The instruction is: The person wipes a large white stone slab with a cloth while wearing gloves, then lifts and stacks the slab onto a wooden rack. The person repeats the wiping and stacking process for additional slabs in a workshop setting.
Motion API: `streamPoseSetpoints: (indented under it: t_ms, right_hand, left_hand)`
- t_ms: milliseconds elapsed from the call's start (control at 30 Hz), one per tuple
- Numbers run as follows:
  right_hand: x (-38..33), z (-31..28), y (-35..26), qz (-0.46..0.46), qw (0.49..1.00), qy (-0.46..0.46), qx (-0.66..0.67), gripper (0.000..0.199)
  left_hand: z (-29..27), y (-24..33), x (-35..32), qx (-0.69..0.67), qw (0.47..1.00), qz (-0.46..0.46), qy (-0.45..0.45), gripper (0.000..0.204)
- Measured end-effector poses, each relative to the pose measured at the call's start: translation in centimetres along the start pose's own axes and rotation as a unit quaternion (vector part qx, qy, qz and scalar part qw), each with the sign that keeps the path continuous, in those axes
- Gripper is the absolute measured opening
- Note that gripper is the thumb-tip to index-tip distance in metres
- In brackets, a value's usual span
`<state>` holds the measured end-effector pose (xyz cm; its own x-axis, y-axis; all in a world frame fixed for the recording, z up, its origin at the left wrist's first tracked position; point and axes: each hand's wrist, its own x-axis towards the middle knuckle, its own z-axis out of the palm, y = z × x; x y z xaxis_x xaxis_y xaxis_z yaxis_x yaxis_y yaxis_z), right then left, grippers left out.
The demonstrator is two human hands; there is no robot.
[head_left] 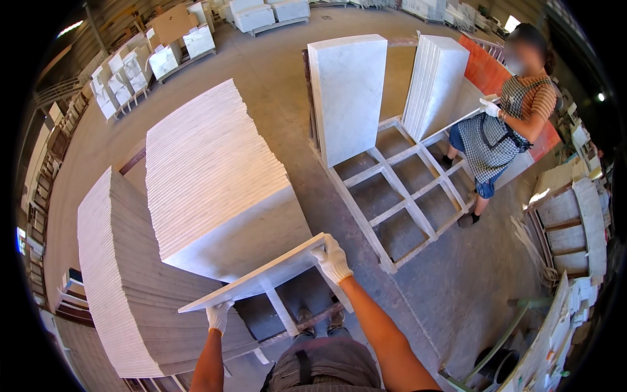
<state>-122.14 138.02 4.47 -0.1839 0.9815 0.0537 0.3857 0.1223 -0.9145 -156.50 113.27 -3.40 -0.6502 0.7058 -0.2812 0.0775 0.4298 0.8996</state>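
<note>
A white marble slab (256, 277) is held tilted in front of me, its right end higher than its left. My left hand (219, 316), in a white glove, grips its lower left end from beneath. At the upper right end my right hand (335, 260), also gloved, is closed around the edge. The fingers are partly hidden by the slab. Just beyond it stands a thick row of upright white slabs (202, 176), packed face to face. A second row of upright slabs (114, 274) stands to the left. Slatted frame bars (279, 307) show under the held slab.
Ahead to the right is a metal grid frame (392, 212) bearing upright slabs (347, 98). A co-worker (503, 124) stands beside it with gloved hands on another slab. Stone pieces (555, 346) and a green metal frame (486, 346) lie at the near right.
</note>
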Motion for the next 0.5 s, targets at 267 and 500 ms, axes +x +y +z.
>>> streamPoseSetpoints:
  t_ms: [267, 500]
  right_hand:
    - [-0.6, 0.2, 1.5, 0.006, 1.0, -0.008, 0.014, 0.033]
    - [-0.9, -0.4, 0.3, 0.04, 0.998, -0.015, 0.036, 0.031]
  left_hand:
    - [0.4, 1.4, -0.7, -0.015, 1.0, -0.009, -0.025, 0.038]
    - [0.1, 0.0, -0.5, 0.001, 1.0, 0.012, -0.02, 0.04]
